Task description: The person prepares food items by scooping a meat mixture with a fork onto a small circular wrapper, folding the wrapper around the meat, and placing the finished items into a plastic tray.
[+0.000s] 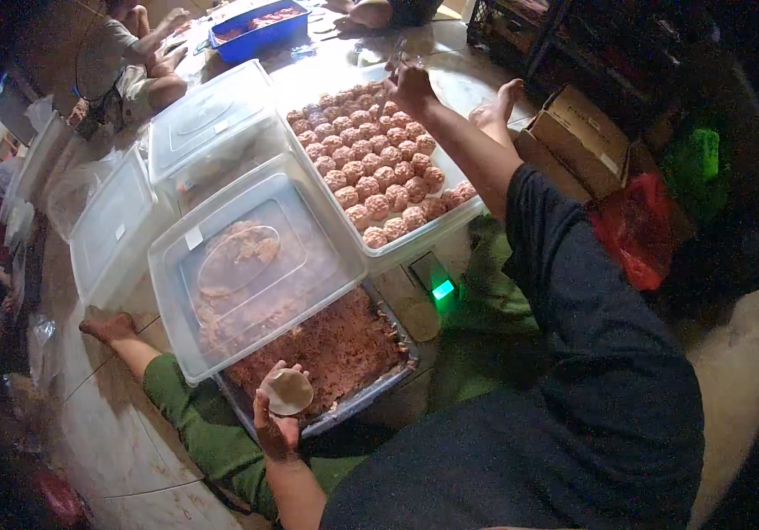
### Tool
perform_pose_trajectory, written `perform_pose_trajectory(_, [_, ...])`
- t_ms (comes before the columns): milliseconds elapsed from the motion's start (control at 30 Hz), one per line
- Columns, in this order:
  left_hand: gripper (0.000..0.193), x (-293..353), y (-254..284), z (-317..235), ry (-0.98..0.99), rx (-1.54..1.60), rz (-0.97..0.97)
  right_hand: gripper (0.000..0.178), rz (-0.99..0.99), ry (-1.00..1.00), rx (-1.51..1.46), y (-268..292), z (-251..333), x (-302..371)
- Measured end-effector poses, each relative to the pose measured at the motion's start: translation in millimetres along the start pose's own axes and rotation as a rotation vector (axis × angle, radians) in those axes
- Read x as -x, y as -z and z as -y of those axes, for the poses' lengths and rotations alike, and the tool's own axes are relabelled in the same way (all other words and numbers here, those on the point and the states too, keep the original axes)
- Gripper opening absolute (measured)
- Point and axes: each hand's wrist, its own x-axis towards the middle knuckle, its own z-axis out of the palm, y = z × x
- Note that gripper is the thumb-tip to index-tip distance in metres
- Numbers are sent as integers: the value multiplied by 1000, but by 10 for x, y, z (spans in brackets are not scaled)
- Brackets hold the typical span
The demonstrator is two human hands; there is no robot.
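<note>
left hand (275,422) cupped open – holds round wrapper (289,392); right hand (411,85) pinches spoon (394,55).

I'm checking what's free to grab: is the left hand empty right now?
No. The left hand cups a small round wrapper in its palm, held over the tray of minced filling.

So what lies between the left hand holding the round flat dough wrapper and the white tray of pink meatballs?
In the head view, the metal tray of minced meat, half covered by a clear plastic lid, lies between the left hand and the white tray.
</note>
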Motion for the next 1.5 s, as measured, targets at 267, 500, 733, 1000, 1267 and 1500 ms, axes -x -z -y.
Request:
perform_pose_trajectory(267, [63,6,-22,3,5,6,3,35,90,-83,29,-259,4,26])
perform_pose_trajectory(500, [63,8,-22,20,-10,-31,9,41,14,-29,43,-546,-66,-89])
perform_pose_trajectory(733, [64,12,-94,-2,-23,-71,0,25,101,-51,99,-406,-47,-75])
perform_pose_trajectory(1000, [60,41,-57,15,-28,-54,-18,38,225,-295,77,-257,327,-21])
perform_pose_trajectory(1267, [42,28,48,-55,-249,-216,-123,20,-85,805,175,381,432,231])
perform_pose_trajectory(1500, [55,160,434,-287,-518,223,-258,17,1193,130,-272,814,2010,1990])
